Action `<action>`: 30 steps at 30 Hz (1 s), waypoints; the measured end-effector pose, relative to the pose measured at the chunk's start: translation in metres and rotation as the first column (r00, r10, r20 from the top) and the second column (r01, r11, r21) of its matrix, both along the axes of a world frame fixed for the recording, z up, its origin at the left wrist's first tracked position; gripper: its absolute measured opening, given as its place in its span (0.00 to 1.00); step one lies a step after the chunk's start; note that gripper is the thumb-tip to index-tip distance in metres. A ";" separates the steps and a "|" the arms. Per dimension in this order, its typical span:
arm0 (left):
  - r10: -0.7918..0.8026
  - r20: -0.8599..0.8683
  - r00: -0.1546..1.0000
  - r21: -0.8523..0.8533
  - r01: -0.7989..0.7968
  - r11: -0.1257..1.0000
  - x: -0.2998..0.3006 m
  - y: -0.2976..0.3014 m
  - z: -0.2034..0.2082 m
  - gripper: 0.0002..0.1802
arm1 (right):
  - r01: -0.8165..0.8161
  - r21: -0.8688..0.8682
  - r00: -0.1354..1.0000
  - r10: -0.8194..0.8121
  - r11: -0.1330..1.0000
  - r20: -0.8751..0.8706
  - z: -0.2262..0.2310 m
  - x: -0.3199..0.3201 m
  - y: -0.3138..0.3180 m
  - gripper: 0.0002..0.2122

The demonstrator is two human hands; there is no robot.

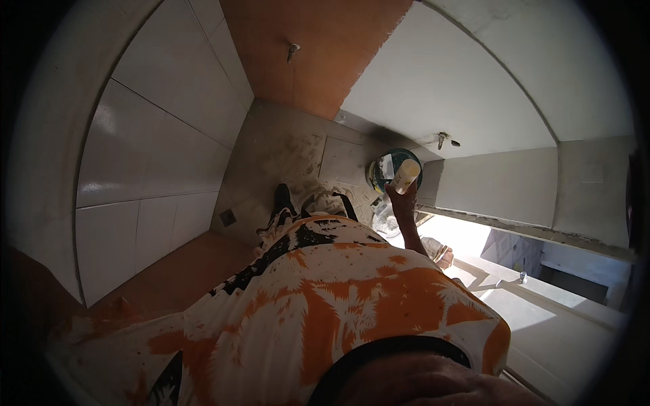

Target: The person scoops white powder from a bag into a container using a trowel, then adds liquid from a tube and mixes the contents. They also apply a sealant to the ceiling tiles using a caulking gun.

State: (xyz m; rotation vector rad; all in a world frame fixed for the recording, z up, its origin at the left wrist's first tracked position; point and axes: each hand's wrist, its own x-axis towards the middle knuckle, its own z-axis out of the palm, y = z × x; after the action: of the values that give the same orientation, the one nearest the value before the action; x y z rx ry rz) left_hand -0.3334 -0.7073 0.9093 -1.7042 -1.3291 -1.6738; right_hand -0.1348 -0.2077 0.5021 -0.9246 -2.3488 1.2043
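Observation:
My right hand point(404, 198) is wrapped round a pale cylindrical container point(407, 174), its round end tipped up and away from me. It is held over a dark green bucket point(396, 153) that stands on the floor by the right wall. Something flat and white point(386, 166) shows at the bucket's left side, but its kind is unclear. Whitish bags or wrapping point(387, 222) lie on the floor just below my hand. My left hand is out of sight; only the loose patterned sleeve spreads toward the lower left.
Large pale tiles point(145, 149) cover the left wall, and the far wall point(305, 61) is bare orange-brown. Metal pipe fittings stick out at the far wall point(292, 53) and right wall point(443, 140). A square drain point(227, 217) sits in the dusty floor. Sunlight falls through a doorway point(460, 233) at right.

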 end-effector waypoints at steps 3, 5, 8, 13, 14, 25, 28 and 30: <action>-0.118 0.253 0.960 -0.181 0.167 0.969 0.000 0.016 -0.123 0.21 | 0.045 0.051 0.998 -0.043 0.998 -0.037 0.021 -0.022 -0.010 0.30; 0.039 0.342 0.939 -0.371 0.096 0.924 0.024 0.016 -0.116 0.20 | -0.024 -0.073 0.997 0.018 0.997 -0.072 0.026 -0.058 -0.057 0.29; 0.105 0.414 0.904 -0.434 0.095 0.896 0.021 0.015 -0.138 0.20 | -0.013 -0.072 0.999 0.009 0.997 -0.052 0.044 -0.073 -0.083 0.29; 0.117 0.453 0.884 -0.476 0.128 0.870 0.014 0.023 -0.156 0.20 | 0.029 -0.117 0.997 -0.037 0.993 -0.067 0.024 -0.058 -0.078 0.30; 0.120 0.442 0.889 -0.483 0.123 0.867 0.010 0.024 -0.156 0.20 | 0.047 -0.137 0.998 -0.053 0.990 -0.039 0.025 -0.059 -0.073 0.31; 0.092 0.409 0.908 -0.543 0.162 0.824 -0.002 0.071 -0.146 0.20 | 0.123 -0.078 0.977 -0.134 0.989 -0.167 0.019 -0.049 -0.038 0.31; 0.065 0.398 0.915 -0.534 0.173 0.828 -0.014 0.087 -0.129 0.20 | 0.140 -0.109 0.978 -0.155 0.984 -0.140 0.028 -0.042 -0.031 0.27; 0.046 0.395 0.917 -0.525 0.185 0.831 -0.021 0.100 -0.116 0.21 | 0.138 -0.104 0.976 -0.153 0.985 -0.154 0.043 -0.042 -0.029 0.26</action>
State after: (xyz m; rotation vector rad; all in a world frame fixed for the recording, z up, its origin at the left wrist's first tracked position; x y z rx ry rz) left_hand -0.3540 -0.6078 0.7931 -1.7764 -2.1427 -1.8636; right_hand -0.1768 -0.2367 0.5454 -0.9728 -2.0768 1.2867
